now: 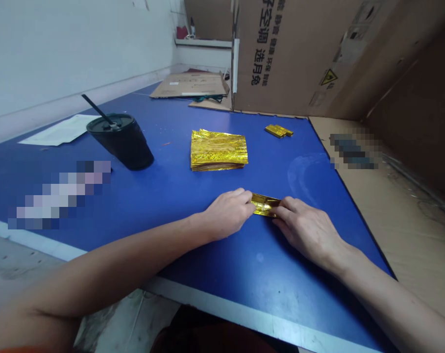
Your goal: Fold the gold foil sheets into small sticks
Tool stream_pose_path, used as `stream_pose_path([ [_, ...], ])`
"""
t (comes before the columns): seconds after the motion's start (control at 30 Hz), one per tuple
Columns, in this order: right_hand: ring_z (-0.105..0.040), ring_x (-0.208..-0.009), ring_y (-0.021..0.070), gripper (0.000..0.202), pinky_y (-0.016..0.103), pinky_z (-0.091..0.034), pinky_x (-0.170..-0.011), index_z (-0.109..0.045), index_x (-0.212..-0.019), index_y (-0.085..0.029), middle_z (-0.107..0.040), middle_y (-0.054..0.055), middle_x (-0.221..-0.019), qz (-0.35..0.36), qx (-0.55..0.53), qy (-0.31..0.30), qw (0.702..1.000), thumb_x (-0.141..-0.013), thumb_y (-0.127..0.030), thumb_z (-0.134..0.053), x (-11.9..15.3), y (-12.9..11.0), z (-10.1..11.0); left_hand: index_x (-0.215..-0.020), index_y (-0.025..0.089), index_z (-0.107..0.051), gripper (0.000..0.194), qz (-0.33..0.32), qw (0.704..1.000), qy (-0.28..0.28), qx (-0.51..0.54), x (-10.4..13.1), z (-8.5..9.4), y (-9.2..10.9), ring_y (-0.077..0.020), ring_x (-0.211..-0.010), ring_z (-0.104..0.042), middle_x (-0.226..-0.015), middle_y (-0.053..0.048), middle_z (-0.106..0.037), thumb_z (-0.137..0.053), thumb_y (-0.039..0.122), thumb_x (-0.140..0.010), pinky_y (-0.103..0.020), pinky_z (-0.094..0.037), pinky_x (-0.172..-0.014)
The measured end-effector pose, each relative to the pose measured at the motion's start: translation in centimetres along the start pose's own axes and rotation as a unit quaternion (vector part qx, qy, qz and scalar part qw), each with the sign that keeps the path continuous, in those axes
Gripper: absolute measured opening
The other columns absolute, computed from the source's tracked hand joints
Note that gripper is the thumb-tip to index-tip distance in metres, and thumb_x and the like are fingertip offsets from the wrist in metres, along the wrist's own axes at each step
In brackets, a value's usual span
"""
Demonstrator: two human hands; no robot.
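A narrow strip of folded gold foil paper [263, 205] stretches between my two hands, just above or on the blue table. My left hand [230, 211] grips its left end with curled fingers. The right end is pinched by my right hand [303, 223], thumb below and fingers on top. Beyond them lies a stack of gold foil sheets [218, 149], its layers showing along the front edge. Farther back on the right rest a few small folded gold foil pieces [279, 130].
A dark lidded cup with a straw [121, 139] stands leftward, near a white sheet [61, 130]. Flattened cardboard [191, 84] lies at the back. A large cardboard box [292, 59] walls the far right side. The blue table's [222, 264] pale front edge runs below my arms.
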State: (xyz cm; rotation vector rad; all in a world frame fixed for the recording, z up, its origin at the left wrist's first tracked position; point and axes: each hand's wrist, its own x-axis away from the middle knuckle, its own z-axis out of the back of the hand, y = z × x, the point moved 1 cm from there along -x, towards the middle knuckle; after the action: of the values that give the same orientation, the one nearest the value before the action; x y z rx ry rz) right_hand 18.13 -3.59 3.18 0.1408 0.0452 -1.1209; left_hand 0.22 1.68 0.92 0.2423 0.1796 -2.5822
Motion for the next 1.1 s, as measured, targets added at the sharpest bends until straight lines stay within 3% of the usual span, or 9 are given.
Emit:
stream_pose_path([
  [0.27, -0.053, -0.074, 0.0167, 0.024, 0.026, -0.042, -0.061, -0.064, -0.085, -0.018, -0.058, 0.006, -0.080, 0.007, -0.041, 0.029, 0.999, -0.086, -0.021, -0.040, -0.2, 0.7, -0.9, -0.083, 0.015, -0.058, 0.023, 0.008, 1.000, -0.006, 0.026, 0.2, 0.1, -0.1, -0.0165, -0.079, -0.047, -0.083, -0.006, -0.052, -0.037, 0.022, -0.087, -0.027, -0.040, -0.070],
  [0.47, -0.054, -0.075, 0.0163, 0.021, 0.027, -0.043, -0.067, -0.062, -0.083, -0.018, -0.060, 0.005, -0.079, -0.001, -0.137, 0.052, 0.989, -0.085, -0.021, -0.042, -0.4, 1.3, -1.5, -0.085, 0.016, -0.058, 0.013, 0.083, 0.986, 0.001, 0.142, 0.2, 0.3, -0.5, -0.0154, -0.083, -0.050, -0.085, -0.003, -0.054, -0.046, 0.021, -0.083, -0.026, -0.041, -0.076],
  [0.77, -0.058, -0.065, 0.0154, 0.016, 0.026, -0.041, -0.058, -0.059, -0.077, -0.020, -0.063, 0.002, -0.076, -0.139, -0.194, 0.010, 0.971, -0.082, -0.028, -0.045, -0.7, 1.3, -1.3, -0.077, 0.018, -0.061, 0.015, 0.220, 0.945, -0.001, 0.242, -0.1, 0.4, -0.9, -0.0124, -0.070, -0.054, -0.076, 0.000, -0.055, -0.049, 0.025, -0.081, -0.024, -0.041, -0.066],
  [1.1, -0.059, -0.060, 0.0161, 0.022, 0.025, -0.037, -0.052, -0.061, -0.079, -0.022, -0.066, 0.001, -0.070, -0.189, -0.145, -0.030, 0.971, -0.082, -0.034, -0.043, -0.8, 1.0, -1.2, -0.078, 0.019, -0.059, 0.018, 0.275, 0.943, -0.029, 0.186, -0.9, 0.7, -0.8, -0.0156, -0.071, -0.057, -0.079, -0.001, -0.060, -0.047, 0.032, -0.082, -0.027, -0.041, -0.064],
])
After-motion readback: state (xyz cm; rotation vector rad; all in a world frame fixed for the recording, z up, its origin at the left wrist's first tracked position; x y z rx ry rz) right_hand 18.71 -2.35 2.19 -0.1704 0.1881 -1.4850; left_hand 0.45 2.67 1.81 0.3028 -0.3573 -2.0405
